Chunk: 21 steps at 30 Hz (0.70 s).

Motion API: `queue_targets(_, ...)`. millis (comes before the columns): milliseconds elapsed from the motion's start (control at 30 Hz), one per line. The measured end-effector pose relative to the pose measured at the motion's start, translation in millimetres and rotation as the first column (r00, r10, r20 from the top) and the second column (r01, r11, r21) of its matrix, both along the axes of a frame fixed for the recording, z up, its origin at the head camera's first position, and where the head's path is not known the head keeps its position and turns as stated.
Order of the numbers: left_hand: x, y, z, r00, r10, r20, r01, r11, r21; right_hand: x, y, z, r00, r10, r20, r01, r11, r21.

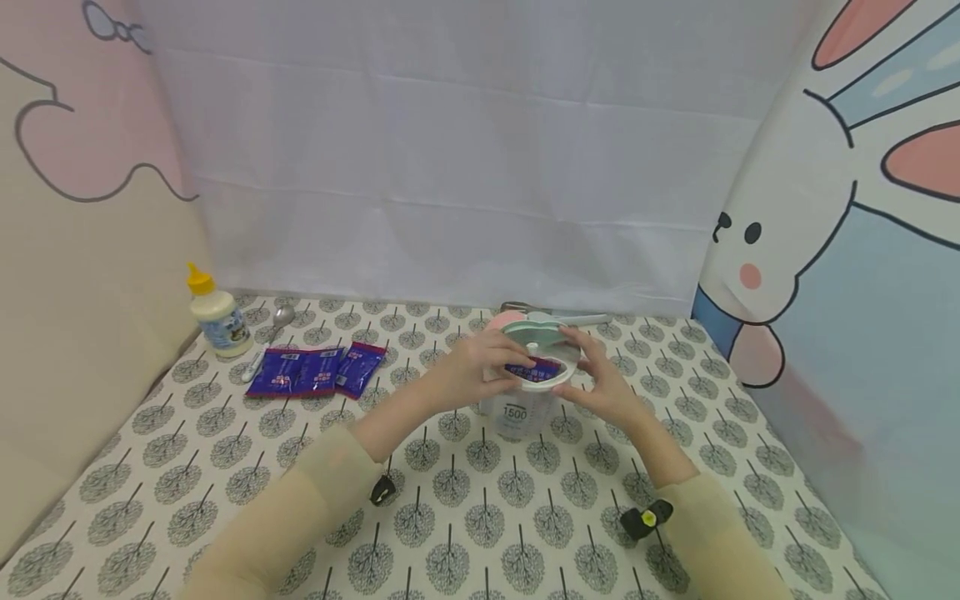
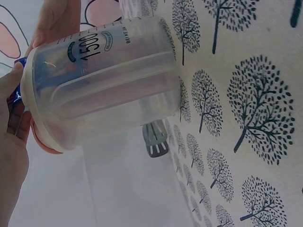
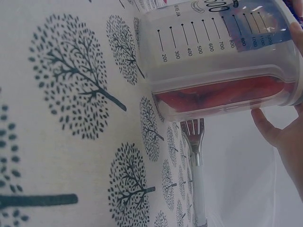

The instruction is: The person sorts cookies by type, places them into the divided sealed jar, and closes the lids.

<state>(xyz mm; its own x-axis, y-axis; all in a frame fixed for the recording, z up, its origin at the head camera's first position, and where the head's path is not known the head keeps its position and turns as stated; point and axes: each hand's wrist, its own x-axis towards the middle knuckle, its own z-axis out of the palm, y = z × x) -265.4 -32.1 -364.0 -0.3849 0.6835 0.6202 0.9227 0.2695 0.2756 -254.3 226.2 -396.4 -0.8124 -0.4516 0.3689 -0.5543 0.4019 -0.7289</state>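
Note:
A clear plastic storage jar (image 1: 517, 414) marked 1500 stands upright on the patterned cloth. Its pale lid has a raised mint-green flap (image 1: 551, 335) and an opening. In that opening sits a blue-and-red packet (image 1: 534, 371). My left hand (image 1: 483, 367) pinches the packet (image 2: 18, 85) at the lid, its thumb and fingers on either side. My right hand (image 1: 600, 375) grips the lid's right rim, thumb in front and fingers by the flap. Through the jar wall, blue and red contents (image 3: 222, 97) show; how many pieces lie inside, I cannot tell.
Several blue packets (image 1: 303, 372) lie at the left, beside a spoon (image 1: 282, 317). A bottle with a yellow cap (image 1: 220, 317) stands at the back left. Behind the jar lies a white-handled fork (image 3: 199, 165). A white curtain (image 1: 465, 167) hangs at the back.

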Motion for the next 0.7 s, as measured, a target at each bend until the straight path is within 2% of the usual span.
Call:
queue_targets(133,2.8,-1.7,-3.5,0.997,0.014,-0.071,-0.016,0.999,-0.036,11.2,-6,13.0,1.000,0.010,0.001,-0.010,1.000,-0.007)
queue_targets(233,4.4,-5.5,-3.1,0.996,0.039,-0.079,-0.043,0.998,-0.048,19.0,-10,22.5,1.000,0.009,-0.005,-0.009,1.000,0.001)
queue_targets(433,6.3,-27.5,4.9,0.998,0.025,0.056,-0.024,0.999,-0.027,21.5,-11,24.6,1.000,0.000,-0.010,0.000,1.000,-0.001)
queue_targets(500,5.5,-39.5,6.5,0.993,0.051,0.107,-0.048,0.998,-0.036,21.2,-11,24.1,1.000,-0.003,-0.009,0.003,1.000,-0.010)
queue_targets(600,1.5,-61.6,6.4,0.977,0.110,0.182,-0.098,0.993,-0.070,21.2,-11,24.1,1.000,-0.006,-0.012,0.006,1.000,-0.014)
queue_targets(700,-3.0,-86.8,5.2,0.953,0.180,0.244,-0.156,0.981,-0.115,21.5,-12,25.2,1.000,-0.009,-0.015,0.008,1.000,-0.013)
